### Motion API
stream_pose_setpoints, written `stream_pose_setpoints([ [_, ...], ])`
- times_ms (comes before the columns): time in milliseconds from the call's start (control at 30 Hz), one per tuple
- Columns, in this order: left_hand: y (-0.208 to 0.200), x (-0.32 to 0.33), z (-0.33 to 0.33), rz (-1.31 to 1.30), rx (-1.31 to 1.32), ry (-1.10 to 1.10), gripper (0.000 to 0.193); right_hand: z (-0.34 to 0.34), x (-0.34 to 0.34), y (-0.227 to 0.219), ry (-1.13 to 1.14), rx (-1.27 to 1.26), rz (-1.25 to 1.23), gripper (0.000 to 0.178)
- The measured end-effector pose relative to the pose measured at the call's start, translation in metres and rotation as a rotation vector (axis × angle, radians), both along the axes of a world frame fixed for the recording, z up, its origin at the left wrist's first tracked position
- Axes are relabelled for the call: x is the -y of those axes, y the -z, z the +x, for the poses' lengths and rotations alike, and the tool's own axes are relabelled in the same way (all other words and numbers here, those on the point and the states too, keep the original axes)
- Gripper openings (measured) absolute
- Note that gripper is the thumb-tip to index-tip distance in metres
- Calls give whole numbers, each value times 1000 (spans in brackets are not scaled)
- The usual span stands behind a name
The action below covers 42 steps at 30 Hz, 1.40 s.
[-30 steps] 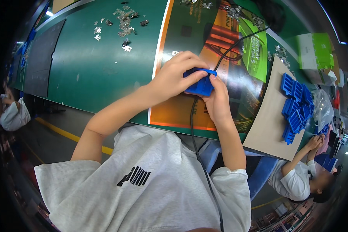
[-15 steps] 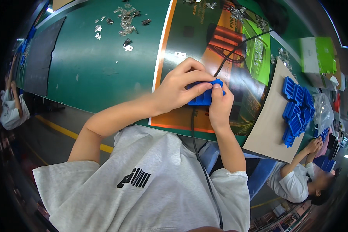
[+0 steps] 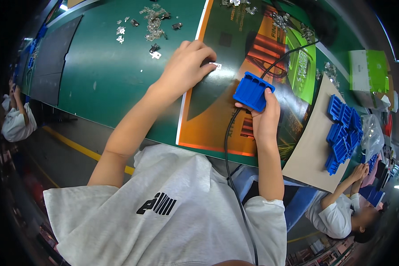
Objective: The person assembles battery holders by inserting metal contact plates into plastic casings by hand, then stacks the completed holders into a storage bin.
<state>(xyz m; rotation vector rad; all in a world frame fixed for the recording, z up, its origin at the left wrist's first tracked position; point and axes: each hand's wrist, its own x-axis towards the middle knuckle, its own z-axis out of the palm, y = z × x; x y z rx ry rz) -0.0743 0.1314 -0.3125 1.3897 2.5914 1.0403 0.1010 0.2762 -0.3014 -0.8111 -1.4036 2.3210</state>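
Observation:
My right hand (image 3: 265,113) holds a blue plastic tray (image 3: 250,93), tilted so its slotted side faces up. The thumb lies on the tray's right edge and fingers show beneath it. Left of the tray, my left hand (image 3: 188,64) is at a small silvery metal plate (image 3: 217,66) on the printed mat (image 3: 208,99). Its thumb and fingertips pinch the plate's near end, and the rest of the plate sticks out to the right. A black cable (image 3: 229,133) runs under the tray and down past my shirt.
Loose metal parts (image 3: 154,24) lie on the green table (image 3: 106,75), with more (image 3: 279,20) at the back. Several blue trays (image 3: 343,128) are piled on a cardboard sheet (image 3: 308,146), beside a clear plastic bag (image 3: 371,133). A green-and-white box (image 3: 368,73) stands behind. Other people sit at both sides.
My left hand has left the blue tray and moved left and away to the metal plate. My right hand still holds the tray, now tilted into view. The whole view has shifted slightly.

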Motion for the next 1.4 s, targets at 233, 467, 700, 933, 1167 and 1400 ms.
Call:
stream_pose_setpoints([
  [233, -3, -8, -2, 137, 423, 36, 12, 1, 2, -4, -45, -54, -96, 37],
  [467, -23, -13, 16, 298, 1148, 245, 27, 1, 5, -8, -174, -38, -173, 38],
  [700, -16, -14, 25, 241, 905, 127, 18, 2, 5, -8, -223, -37, -215, 37],
  [933, -13, -15, 29, 293, 221, 186, 10, 1, 7, -8, -240, -34, -241, 35],
  [1167, -11, -15, 34, 272, 327, 202, 10, 2, 10, -6, -258, -37, -266, 36],
  [1400, -13, -15, 42, 294, 407, 196, 11, 1, 14, -6, -242, 0, -169, 36],
])
